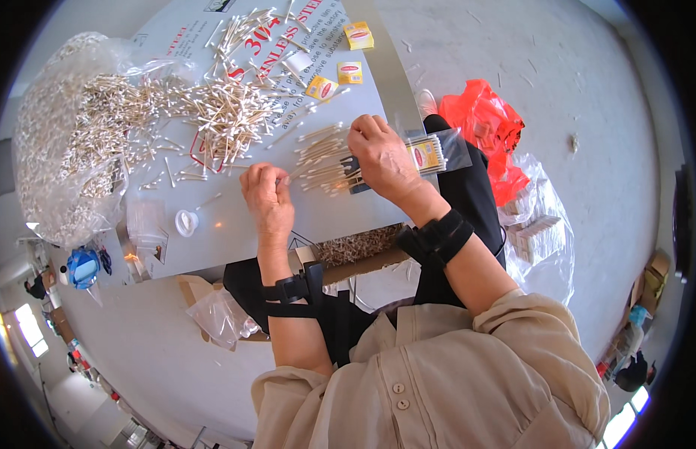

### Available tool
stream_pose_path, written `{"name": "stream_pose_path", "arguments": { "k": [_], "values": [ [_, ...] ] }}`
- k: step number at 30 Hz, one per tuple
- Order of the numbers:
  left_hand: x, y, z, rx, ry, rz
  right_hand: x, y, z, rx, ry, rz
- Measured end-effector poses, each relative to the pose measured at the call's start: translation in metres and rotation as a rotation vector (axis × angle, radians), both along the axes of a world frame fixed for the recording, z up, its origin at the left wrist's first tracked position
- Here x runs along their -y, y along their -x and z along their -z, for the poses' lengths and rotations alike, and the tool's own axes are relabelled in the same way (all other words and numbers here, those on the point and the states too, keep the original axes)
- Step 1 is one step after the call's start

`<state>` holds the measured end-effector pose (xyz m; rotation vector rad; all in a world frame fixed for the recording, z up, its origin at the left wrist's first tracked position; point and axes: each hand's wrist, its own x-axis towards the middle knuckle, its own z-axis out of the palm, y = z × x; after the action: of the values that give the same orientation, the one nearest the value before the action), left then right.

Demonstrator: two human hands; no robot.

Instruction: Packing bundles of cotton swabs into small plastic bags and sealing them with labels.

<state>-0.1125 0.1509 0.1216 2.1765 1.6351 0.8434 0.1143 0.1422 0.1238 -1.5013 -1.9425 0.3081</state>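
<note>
My left hand [269,200] is closed in a pinch above the metal-topped table, with what looks like a cotton swab at its fingertips. To its right, my right hand [381,156] has its fingers curled down over a row of cotton swabs [318,161]; what they grip is hidden. Under and beside that hand lies a clear plastic bag [456,148] holding swabs and a yellow label card [423,156]. A large loose heap of cotton swabs [232,116] spreads beyond my left hand.
A big clear sack of swabs [71,142] stands at the table's left. Yellow cards [358,35] lie at the far right edge. A small white round lid [186,222] sits near the front. A red plastic bag [479,123] and a clear bag of white packs [539,236] are on the floor.
</note>
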Motion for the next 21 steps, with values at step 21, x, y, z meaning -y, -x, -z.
{"name": "stream_pose_path", "arguments": {
  "k": [21],
  "values": [
    [-0.005,0.028,-0.005,0.228,0.34,-0.194,0.03,-0.01,-0.007,-0.464,0.208,0.212]
  ]
}}
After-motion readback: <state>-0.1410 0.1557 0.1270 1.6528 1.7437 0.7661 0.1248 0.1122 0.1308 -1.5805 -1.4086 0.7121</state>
